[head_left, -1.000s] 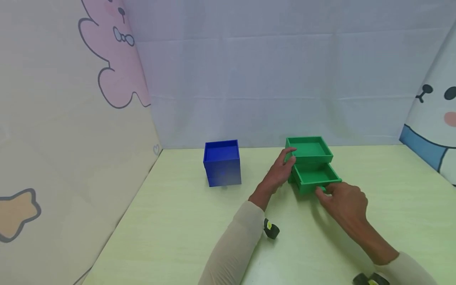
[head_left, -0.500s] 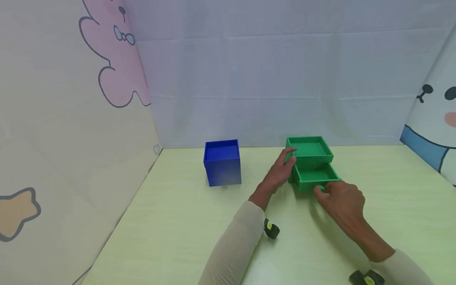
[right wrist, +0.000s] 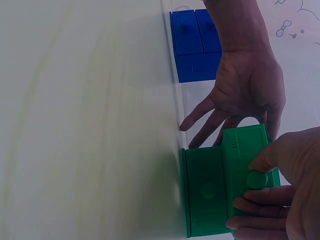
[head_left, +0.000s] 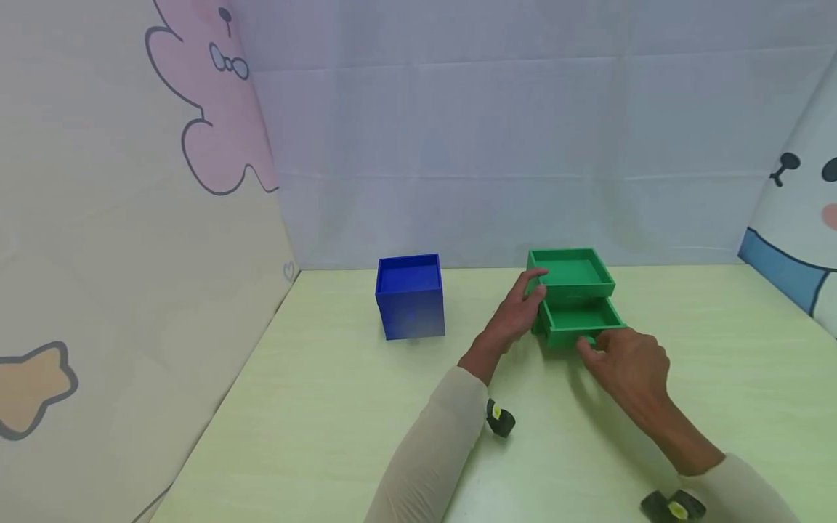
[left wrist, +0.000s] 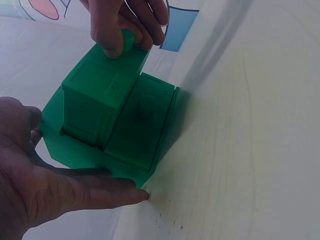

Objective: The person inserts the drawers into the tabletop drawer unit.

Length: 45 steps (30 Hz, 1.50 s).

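Observation:
A small green drawer cabinet with a shallow tray top stands at the back right of the table. Its upper drawer is partly pulled out, and nothing lies inside. My right hand pinches the round knob of that drawer between thumb and fingers. Along the cabinet's left side my left hand presses with mostly straight fingers, one fingertip over the top rim. In the right wrist view the lower drawer, with its own round knob, sits flush in the cabinet.
A blue drawer cabinet of similar build stands to the left, its drawers pushed in. Behind both hangs a pale cloth backdrop. The light yellow-green table has a printed panel along its left side.
The upper drawer has slid a little way back into the green cabinet, my right hand moving forward with its knob. My left hand stays at the cabinet's side.

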Each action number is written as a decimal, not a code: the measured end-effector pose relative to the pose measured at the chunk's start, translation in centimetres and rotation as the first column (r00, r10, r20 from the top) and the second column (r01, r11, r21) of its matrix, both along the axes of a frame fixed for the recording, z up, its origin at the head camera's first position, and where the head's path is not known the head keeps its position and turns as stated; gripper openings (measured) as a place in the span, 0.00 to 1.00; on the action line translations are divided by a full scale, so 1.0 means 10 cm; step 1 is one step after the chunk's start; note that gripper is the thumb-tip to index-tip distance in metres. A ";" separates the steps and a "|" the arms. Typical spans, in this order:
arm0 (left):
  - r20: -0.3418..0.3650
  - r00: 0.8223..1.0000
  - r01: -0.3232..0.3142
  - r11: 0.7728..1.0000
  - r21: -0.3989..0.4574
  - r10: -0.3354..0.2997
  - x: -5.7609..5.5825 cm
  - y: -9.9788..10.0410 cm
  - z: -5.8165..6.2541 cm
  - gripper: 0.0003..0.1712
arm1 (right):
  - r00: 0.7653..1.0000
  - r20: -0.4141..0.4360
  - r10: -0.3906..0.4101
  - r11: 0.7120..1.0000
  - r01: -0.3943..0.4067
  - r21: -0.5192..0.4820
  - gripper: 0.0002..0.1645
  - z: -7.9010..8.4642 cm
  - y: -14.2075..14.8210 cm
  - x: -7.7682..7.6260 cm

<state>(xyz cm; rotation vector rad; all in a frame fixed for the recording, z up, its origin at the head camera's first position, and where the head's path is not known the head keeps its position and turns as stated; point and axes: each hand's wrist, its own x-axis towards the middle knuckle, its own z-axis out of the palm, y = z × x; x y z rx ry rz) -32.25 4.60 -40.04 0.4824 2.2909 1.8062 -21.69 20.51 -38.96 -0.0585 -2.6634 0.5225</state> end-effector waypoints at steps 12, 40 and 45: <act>-0.003 1.000 0.006 1.000 0.002 -0.006 0.00 0.00 0.00 0.20 | 0.999 0.050 -0.017 1.000 0.017 -0.016 0.26 -0.01 0.00 -0.08; 0.008 1.000 -0.010 1.000 -0.003 0.010 -0.04 0.01 0.00 0.20 | 0.998 0.056 0.002 0.999 0.001 -0.051 0.26 -0.02 0.02 -0.23; 0.003 1.000 0.003 1.000 0.005 -0.003 -0.04 0.01 -0.01 0.20 | 0.999 0.048 -0.006 0.998 0.008 -0.055 0.27 -0.03 0.03 -0.26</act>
